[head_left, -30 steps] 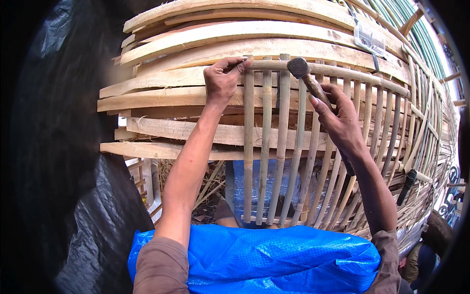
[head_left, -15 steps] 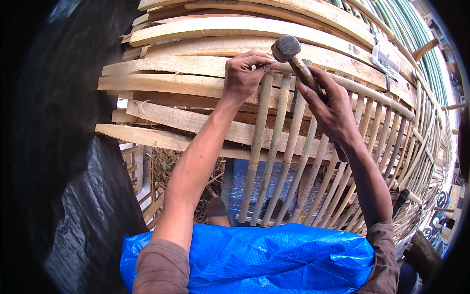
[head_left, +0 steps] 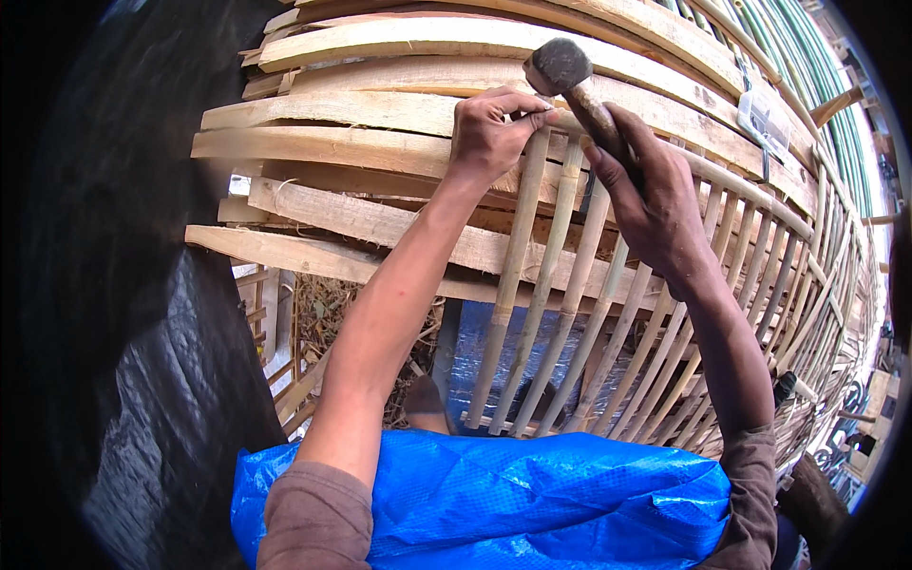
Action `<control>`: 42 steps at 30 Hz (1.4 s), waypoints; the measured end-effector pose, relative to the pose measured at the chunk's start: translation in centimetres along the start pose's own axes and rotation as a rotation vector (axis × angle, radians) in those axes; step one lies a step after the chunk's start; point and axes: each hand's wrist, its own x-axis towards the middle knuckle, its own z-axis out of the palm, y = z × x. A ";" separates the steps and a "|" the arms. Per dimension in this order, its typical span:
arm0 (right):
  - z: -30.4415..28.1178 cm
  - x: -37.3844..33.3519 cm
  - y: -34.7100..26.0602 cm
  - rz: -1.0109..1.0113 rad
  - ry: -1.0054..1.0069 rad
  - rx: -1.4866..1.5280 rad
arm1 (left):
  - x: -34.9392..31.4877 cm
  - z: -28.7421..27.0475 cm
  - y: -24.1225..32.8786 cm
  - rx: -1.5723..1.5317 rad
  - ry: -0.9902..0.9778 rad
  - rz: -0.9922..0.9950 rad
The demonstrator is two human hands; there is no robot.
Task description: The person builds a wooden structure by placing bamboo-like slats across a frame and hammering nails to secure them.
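My right hand [head_left: 655,195] grips the wooden handle of a hammer [head_left: 559,68], whose dark, blocky metal head is raised just above and beside my other hand. At the left end of a bamboo rail [head_left: 736,186], my left hand [head_left: 494,136] is closed in a pinch. What its fingertips hold, if anything, is too small to make out. Below the rail, a row of bamboo slats [head_left: 515,271] runs down toward me, forming a rack-like panel. The first slat's top end lies right under my left fingertips.
Rough wooden planks [head_left: 380,36] lie stacked beneath and beyond the panel. Black plastic sheeting [head_left: 157,380] covers the left side. A blue tarp [head_left: 541,494] lies across my lap area. A clear plastic container [head_left: 763,119] rests on the planks at right, with green bamboo poles [head_left: 807,66] farther off.
Both hands and the hammer have shifted slightly right in the view, and the hammer head sits a little higher. The left hand's pinch at the rail end continues.
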 end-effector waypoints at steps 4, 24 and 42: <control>0.9 0.2 1.8 -0.066 -0.003 -0.082 | 0.3 0.2 -0.8 -0.019 0.027 0.013; 1.0 -0.4 1.7 0.011 -0.037 -0.086 | 0.1 0.1 -0.5 0.029 -0.025 0.013; -0.7 0.2 -0.6 -0.194 0.176 -0.090 | -0.3 -0.3 0.2 0.142 -0.015 0.010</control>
